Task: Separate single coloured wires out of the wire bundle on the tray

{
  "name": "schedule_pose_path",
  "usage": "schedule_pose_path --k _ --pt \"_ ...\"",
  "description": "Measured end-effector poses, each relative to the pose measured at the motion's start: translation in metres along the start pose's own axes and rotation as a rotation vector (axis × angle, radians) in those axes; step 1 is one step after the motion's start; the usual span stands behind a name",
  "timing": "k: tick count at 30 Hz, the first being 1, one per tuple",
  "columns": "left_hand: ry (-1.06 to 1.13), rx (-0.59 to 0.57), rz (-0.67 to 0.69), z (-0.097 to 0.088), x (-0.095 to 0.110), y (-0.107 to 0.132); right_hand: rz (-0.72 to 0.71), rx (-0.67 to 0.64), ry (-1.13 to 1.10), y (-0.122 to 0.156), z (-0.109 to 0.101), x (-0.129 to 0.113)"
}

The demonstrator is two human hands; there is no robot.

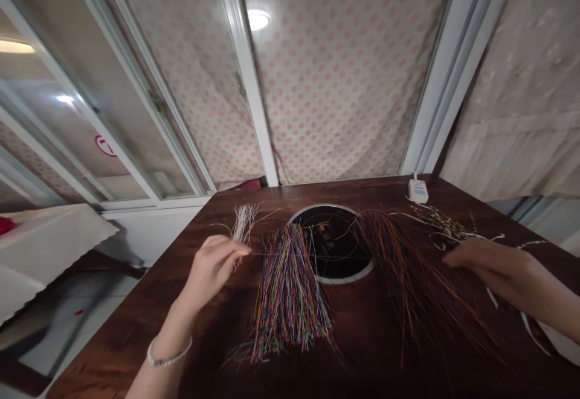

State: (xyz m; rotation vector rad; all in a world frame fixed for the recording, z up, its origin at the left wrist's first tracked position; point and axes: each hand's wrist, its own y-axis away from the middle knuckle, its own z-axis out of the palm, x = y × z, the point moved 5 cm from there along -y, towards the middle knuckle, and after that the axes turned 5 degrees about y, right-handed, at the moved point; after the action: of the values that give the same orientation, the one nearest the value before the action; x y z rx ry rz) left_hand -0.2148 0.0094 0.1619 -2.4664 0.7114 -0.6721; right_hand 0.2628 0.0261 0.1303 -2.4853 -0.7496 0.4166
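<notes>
While the left hand [212, 271] appears to pinch a thin strand [251, 253] between thumb and fingertips at nine o'clock on the wooden bench [136, 332], a tuft of white wires [244, 223] stands just beyond it, and a dense multicoloured wire bundle [290, 296] lies toward six o'clock. A light, close pinch suits such fine strands, sparing their neighbours from snagging. Past the round black inset plate [330, 245] at twelve o'clock, a looser fan of brown-orange wires [410, 278] spreads toward three o'clock, beside the right hand [489, 260], which lies flat, fingers together, clamped on nothing visible.
</notes>
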Motion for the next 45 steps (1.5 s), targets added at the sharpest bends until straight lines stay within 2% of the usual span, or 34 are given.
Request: schedule_pose_path --k 3,5,9,12,14,17,22,26,29,31,34,37,40,43,45 --pt "0.182 -0.109 -0.128 0.038 -0.038 -0.046 0.045 -0.121 -0.034 -0.047 0.028 0.031" --pt "0.259 -0.17 -0.182 0.07 -0.065 -0.077 0.106 -0.14 -0.037 -0.08 0.051 0.056" --pt "0.146 -0.147 -0.357 0.134 -0.122 -0.129 0.182 -0.154 -0.006 -0.137 0.109 0.113" --pt "0.067 -0.127 -0.425 0.171 -0.154 -0.158 0.314 -0.136 -0.02 -0.166 0.155 0.156" --pt "0.008 -0.122 -0.473 0.188 -0.173 -0.173 0.377 -0.123 -0.041 -0.179 0.181 0.178" --pt "-0.083 -0.125 -0.552 0.203 -0.195 -0.187 0.422 -0.113 -0.036 -0.192 0.211 0.201" --pt "-0.207 -0.136 -0.688 0.222 -0.212 -0.194 0.464 -0.134 -0.024 -0.204 0.243 0.22" --pt "-0.298 -0.102 -0.756 0.241 -0.203 -0.191 0.477 -0.142 0.001 -0.206 0.256 0.216" --pt "-0.306 -0.084 -0.767 0.251 -0.185 -0.19 0.479 -0.175 0.004 -0.203 0.258 0.205" --pt "-0.276 -0.117 -0.71 0.252 -0.165 -0.189 0.469 -0.237 -0.005 -0.199 0.257 0.195" --pt "-0.207 -0.244 -0.533 0.245 -0.125 -0.176 0.441 -0.342 -0.011 -0.186 0.25 0.179" --pt "-0.19 -0.339 -0.365 0.221 -0.082 -0.14 0.394 -0.387 -0.011 -0.171 0.233 0.162" --pt "-0.214 -0.424 -0.308 0.196 -0.049 -0.082 0.363 -0.305 0.078 -0.151 0.206 0.14" --pt "-0.169 -0.479 -0.235 0.182 -0.022 -0.021 0.309 -0.213 0.168 -0.119 0.182 0.104" --pt "-0.161 -0.476 -0.238 0.18 -0.01 0.012 0.287 -0.238 0.166 -0.089 0.177 0.076"
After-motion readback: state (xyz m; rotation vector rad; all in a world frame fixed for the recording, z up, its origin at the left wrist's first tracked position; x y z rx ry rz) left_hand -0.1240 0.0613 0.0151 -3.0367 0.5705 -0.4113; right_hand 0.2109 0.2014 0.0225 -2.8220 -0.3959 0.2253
